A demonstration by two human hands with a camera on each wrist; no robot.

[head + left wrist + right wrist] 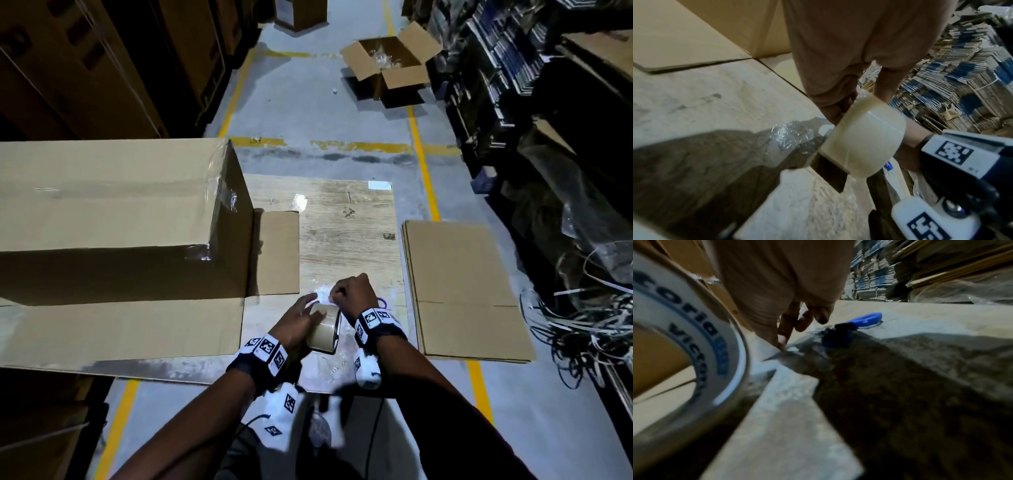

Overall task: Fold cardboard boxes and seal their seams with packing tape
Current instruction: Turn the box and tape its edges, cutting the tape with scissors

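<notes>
The likeliest trouble, as I judge it, is the free end of the tape: the right hand (354,291) is picking at the top of the pale, beige-tinted roll of clear packing tape (323,331), and if the film is tearing at a slant or slipping back onto the roll, the end is going to be hard to find again. A strip pulled loose could also be folding onto itself or sticking to the worn, whitish wooden board (346,219) underneath, where scraps of crumpled film are already lying. The roll is being held off the board, so a hard tug could be twisting it out of the left hand (298,322).

The left hand is reaching in from the near left, palm turned to the right, fingers wrapping the roll's outer face. The right hand is coming over from the right, knuckles up, fingers bunched in a pinch at the roll's far upper edge; whether film is actually caught between them I cannot tell.

The roll is sitting at the near middle, just right of the large brown cardboard box (116,219) with taped corners. A flat brown cardboard sheet (462,291) is lying to the right.
</notes>
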